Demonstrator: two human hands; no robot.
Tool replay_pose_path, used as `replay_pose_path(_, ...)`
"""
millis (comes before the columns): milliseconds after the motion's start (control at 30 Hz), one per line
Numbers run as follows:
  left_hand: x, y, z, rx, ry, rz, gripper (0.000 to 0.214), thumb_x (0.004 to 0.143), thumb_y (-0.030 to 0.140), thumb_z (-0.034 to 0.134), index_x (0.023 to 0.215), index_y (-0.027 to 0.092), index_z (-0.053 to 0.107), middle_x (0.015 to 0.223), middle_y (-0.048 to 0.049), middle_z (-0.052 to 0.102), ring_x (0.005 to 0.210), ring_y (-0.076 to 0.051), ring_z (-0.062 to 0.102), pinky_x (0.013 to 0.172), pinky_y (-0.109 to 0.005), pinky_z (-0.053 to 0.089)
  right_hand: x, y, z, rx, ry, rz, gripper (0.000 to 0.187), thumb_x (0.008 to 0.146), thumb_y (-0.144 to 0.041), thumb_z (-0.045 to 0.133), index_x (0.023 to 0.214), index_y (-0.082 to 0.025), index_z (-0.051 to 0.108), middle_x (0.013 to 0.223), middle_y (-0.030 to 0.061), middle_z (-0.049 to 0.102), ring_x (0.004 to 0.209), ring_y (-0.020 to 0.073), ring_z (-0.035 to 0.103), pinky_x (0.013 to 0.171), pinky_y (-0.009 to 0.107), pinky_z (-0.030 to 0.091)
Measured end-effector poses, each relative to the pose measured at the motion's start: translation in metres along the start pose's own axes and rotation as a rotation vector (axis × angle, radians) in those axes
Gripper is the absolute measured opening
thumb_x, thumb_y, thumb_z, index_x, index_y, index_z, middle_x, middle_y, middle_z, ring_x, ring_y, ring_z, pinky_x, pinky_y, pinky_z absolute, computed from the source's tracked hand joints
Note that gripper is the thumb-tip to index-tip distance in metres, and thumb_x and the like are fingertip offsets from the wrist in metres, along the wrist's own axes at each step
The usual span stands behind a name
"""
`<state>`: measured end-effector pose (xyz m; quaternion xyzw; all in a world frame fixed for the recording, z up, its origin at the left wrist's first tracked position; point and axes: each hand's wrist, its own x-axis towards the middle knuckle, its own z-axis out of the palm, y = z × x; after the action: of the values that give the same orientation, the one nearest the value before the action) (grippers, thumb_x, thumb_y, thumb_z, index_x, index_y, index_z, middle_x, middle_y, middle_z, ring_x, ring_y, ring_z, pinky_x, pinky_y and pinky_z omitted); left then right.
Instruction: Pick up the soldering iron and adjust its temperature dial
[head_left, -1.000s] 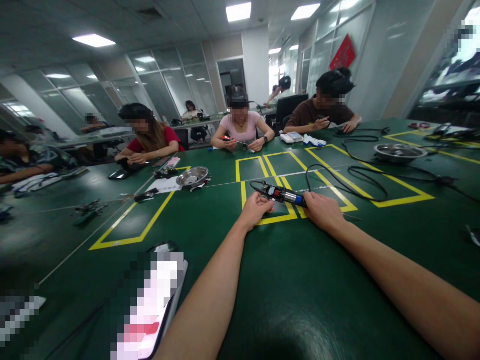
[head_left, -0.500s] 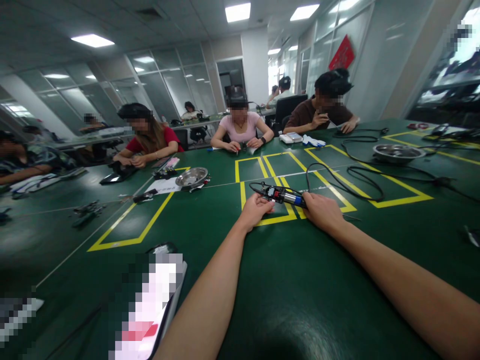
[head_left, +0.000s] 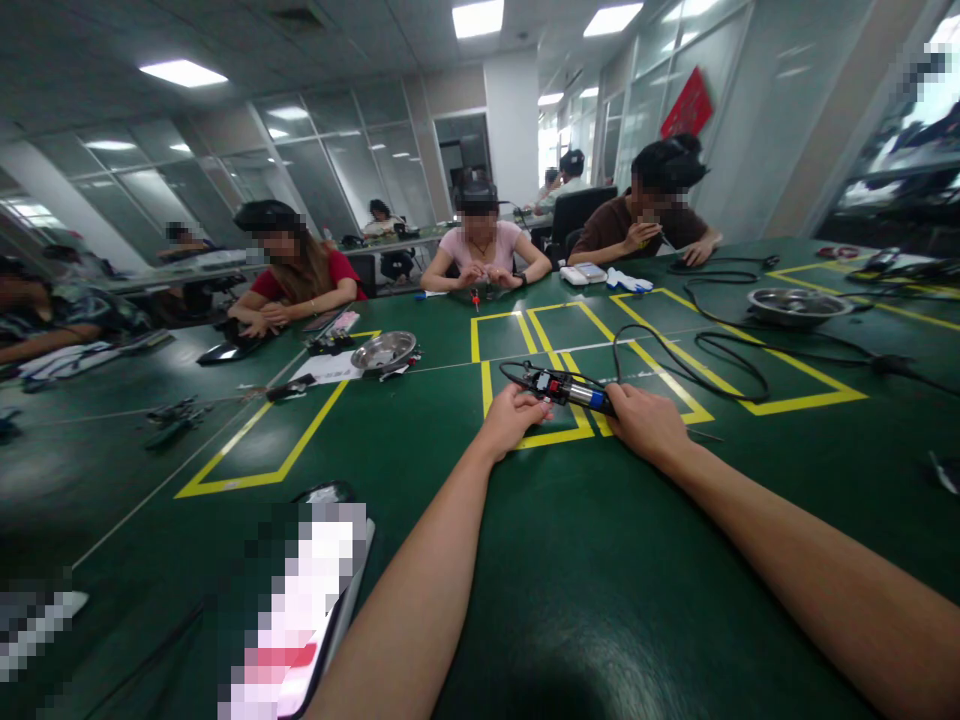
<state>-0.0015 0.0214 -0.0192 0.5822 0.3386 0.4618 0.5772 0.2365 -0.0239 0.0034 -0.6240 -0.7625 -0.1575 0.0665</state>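
Both my hands hold a long black device [head_left: 562, 388] just above the table, tilted down to the right. Its inside shows a silver cylinder with a blue band, a red part and thin black wires; its exact kind I cannot make out. My left hand [head_left: 513, 420] is closed at the left end, with thumb and fingertips pinched near the red part. Around the right end my right hand [head_left: 646, 425] is wrapped, its palm hiding that end. A black cable [head_left: 731, 390] loops over the table beside the right hand.
Yellow tape outlines [head_left: 555, 437] mark the green table. Metal bowls stand left [head_left: 382, 351] and right [head_left: 799, 307]. A phone [head_left: 315, 600] lies by my left forearm. Pliers [head_left: 176, 422] lie far left, white gloves [head_left: 628, 280] at the back. Several people sit across the table.
My hands and the device stay almost in place. Across the table, the person in pink has raised both hands a little. The view has shifted very slightly.
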Motion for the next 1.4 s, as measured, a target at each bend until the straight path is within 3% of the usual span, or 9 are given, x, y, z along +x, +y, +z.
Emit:
replay_pose_path(400, 0.0004, 0.0027, -0.0012, 0.035, 0.018, -0.015, 0.047, 0.073, 0.027, 0.080, 0.110, 0.013, 0.054, 0.088, -0.0090, 0.071, 0.078, -0.020, 0.071, 0.073, -0.031, 0.055, -0.0001, 0.0009, 0.0021, -0.005, 0.007, 0.006, 0.023, 0.090, -0.031, 0.052, 0.109, -0.017, 0.054, 0.102, 0.0110, 0.067, 0.087, 0.0231, 0.064, 0.060, 0.028, 0.036)
replay_pose_path(700, -0.0002, 0.0003, -0.0005, 0.024, 0.010, -0.005, 0.051, 0.070, 0.028, 0.082, 0.111, 0.014, 0.053, 0.086, -0.0059, 0.070, 0.080, -0.020, 0.072, 0.081, -0.036, 0.055, 0.0001, 0.0013, 0.0026, 0.009, 0.006, 0.008, 0.023, 0.091, -0.032, 0.051, 0.110, -0.018, 0.053, 0.102, 0.0112, 0.067, 0.087, 0.0232, 0.064, 0.061, 0.027, 0.036)
replay_pose_path(967, -0.0002, 0.0041, 0.0011, 0.050, 0.042, -0.020, 0.044, 0.074, 0.028, 0.079, 0.106, 0.013, 0.054, 0.083, -0.0038, 0.067, 0.071, -0.016, 0.070, 0.067, -0.028, 0.053, 0.0003, 0.0016, 0.0027, 0.009, 0.006, 0.004, 0.025, 0.091, -0.034, 0.053, 0.110, -0.017, 0.054, 0.104, 0.0118, 0.067, 0.088, 0.0236, 0.064, 0.061, 0.028, 0.038)
replay_pose_path(1400, -0.0017, 0.0076, 0.0030, 0.079, 0.022, -0.007, 0.044, 0.076, 0.025, 0.076, 0.110, 0.013, 0.052, 0.081, -0.0036, 0.066, 0.070, -0.016, 0.069, 0.066, -0.028, 0.052, -0.0002, 0.0019, 0.0034, 0.006, 0.033, -0.003, 0.024, 0.091, -0.034, 0.052, 0.109, -0.018, 0.053, 0.101, 0.0103, 0.067, 0.086, 0.0234, 0.064, 0.059, 0.028, 0.035)
